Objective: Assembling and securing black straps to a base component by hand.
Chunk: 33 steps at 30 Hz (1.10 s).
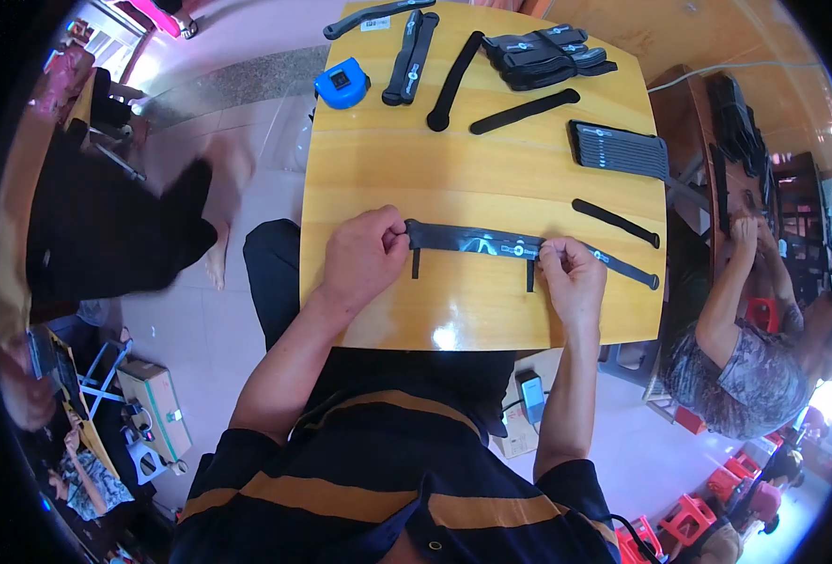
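A black strap (477, 241) with a glossy face and white print is stretched almost level above the near part of the wooden table (369, 179). My left hand (364, 258) pinches its left end between thumb and fingers. Farther along, my right hand (574, 282) pinches it, thumb on top. Beyond the right fingers a dark printed length (630, 269) runs on toward the table's right edge; whether it belongs to the same strap is hidden by the hand. Two short dark strips point down below the strap, one close to each hand. A loose black strap (615, 224) lies above the right hand.
Farther back lie a neat stack of straps (618, 150), a tied bundle (543, 58), several loose straps (519, 112) and a blue tape measure (342, 85). A person (754, 357) works at a table on the right. Another person's dark-clothed leg (124, 216) is on the left.
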Available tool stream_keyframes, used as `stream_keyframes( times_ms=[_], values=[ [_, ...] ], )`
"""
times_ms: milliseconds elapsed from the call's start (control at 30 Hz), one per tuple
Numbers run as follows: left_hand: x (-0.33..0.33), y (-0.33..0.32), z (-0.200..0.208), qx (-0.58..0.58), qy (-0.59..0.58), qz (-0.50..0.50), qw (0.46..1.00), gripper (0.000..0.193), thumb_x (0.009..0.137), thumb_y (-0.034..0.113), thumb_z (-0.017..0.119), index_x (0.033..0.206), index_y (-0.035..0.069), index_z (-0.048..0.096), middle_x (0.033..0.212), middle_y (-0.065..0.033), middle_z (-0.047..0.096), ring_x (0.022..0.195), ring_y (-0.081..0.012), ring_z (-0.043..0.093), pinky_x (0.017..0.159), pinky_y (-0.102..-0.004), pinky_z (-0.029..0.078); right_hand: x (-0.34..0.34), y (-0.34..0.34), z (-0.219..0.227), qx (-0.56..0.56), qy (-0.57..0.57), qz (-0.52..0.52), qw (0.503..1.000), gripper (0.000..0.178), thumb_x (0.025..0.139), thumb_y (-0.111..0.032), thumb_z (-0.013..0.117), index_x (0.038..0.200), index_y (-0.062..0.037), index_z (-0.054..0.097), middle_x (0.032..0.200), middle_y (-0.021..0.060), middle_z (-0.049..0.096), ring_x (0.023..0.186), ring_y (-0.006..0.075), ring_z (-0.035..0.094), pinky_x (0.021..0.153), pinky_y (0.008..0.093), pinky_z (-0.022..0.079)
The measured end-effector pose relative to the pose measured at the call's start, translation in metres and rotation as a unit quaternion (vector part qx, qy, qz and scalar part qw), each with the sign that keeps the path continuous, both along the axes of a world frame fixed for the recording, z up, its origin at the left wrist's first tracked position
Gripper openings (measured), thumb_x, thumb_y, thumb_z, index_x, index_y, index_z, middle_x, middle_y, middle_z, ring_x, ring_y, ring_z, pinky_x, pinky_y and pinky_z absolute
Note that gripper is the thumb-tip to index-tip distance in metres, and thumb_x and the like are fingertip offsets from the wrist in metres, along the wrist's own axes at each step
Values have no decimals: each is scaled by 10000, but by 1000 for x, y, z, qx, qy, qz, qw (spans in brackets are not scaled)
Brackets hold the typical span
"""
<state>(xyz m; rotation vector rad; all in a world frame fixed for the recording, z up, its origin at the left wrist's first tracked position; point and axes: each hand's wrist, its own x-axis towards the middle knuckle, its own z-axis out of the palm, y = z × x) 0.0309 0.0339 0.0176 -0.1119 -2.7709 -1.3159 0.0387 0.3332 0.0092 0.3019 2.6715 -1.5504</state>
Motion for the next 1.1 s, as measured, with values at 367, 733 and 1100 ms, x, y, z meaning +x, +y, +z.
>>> stream_keyframes(
  times_ms=[367, 733, 1100],
  values=[
    [-1, 0, 4, -5, -11, -3, 1000, 82, 791, 22, 686, 834, 33, 616, 746, -127, 662, 666, -297, 671, 604, -393, 520, -2, -1, -2, 5, 11, -13, 1000, 97, 960, -85, 685, 924, 3, 704, 739, -16, 660, 641, 41, 588, 591, 193, 478],
    [-1, -1, 0, -20, 18, -8, 1000, 102, 801, 30, 707, 840, 28, 613, 726, -125, 655, 619, -255, 657, 570, -352, 504, -5, -12, 10, 101, 42, -35, 993, 76, 870, -98, 699, 833, -35, 677, 633, 65, 653, 557, 128, 605, 571, 286, 493],
    [-1, -3, -2, -12, 27, -2, 1000, 103, 799, 34, 710, 844, 20, 618, 742, -141, 662, 649, -279, 670, 602, -368, 522, -4, -15, 16, 166, 37, -22, 985, 106, 873, -134, 685, 820, -45, 664, 659, 111, 671, 578, 239, 654, 591, 348, 518]
  ],
)
